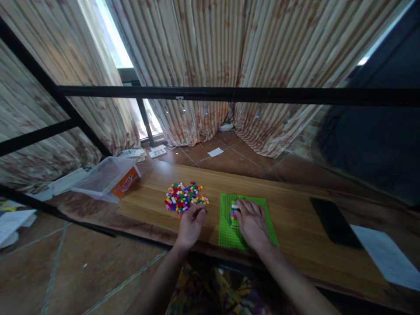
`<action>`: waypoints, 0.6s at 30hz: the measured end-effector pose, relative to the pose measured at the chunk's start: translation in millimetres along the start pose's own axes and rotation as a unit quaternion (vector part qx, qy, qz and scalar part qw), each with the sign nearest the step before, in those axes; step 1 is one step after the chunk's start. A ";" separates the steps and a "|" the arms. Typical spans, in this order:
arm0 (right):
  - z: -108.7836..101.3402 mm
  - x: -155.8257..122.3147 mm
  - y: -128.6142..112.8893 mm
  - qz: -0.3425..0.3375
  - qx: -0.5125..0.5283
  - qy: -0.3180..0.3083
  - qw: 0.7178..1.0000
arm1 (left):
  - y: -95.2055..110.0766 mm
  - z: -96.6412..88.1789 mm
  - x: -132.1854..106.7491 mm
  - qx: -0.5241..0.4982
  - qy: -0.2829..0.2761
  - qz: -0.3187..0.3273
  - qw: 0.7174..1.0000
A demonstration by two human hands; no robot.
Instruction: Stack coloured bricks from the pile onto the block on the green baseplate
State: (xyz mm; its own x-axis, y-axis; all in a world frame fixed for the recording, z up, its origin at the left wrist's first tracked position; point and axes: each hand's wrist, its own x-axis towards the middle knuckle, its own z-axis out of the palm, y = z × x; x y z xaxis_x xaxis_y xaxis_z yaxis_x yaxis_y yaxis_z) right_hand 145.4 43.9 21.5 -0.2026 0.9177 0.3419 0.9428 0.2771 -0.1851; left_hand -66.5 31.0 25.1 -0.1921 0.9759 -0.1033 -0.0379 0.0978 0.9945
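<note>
A green studded baseplate [226,238] lies on the wooden board in front of me. On it stands a small build of coloured toy bricks [233,216], with white, pink and other colours showing. My right hand [252,218] is over the build, fingers bent down and pressed against its top and right side, covering part of it. Left of the baseplate is a loose pile of small multicoloured toy bricks [181,197]. At the pile's near edge, my left hand [192,223] has its thumb and fingers pinched together; what is between them is too small to tell.
A clear plastic bin [101,177] with an orange label sits at the board's left end. On the right lie a dark flat phone-like slab [334,222] and a white sheet [387,253]. A black metal bar [210,93] crosses beyond the board, before striped curtains [210,48].
</note>
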 end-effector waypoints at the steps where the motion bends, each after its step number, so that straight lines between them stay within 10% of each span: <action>1: -0.6 0.0 0.8 -0.006 -0.004 0.003 1.000 | 0.4 -9.6 -0.7 0.003 0.011 0.004 1.000; 10: 16.2 -2.4 -1.5 -0.061 0.024 0.057 0.996 | 4.0 -108.6 17.4 0.206 0.183 0.038 0.961; 18: 4.2 -7.5 -20.8 -0.038 0.106 0.116 0.987 | 21.4 -101.1 67.6 0.519 0.099 0.071 0.846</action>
State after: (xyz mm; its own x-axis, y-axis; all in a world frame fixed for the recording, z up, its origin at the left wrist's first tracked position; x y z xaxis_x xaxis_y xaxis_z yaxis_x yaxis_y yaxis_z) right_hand 126.2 32.4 18.9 -0.1812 0.8088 0.5595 0.8463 0.4181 -0.3303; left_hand -179.5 79.3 37.5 -0.2855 0.9508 0.1201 0.8618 0.1999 0.4662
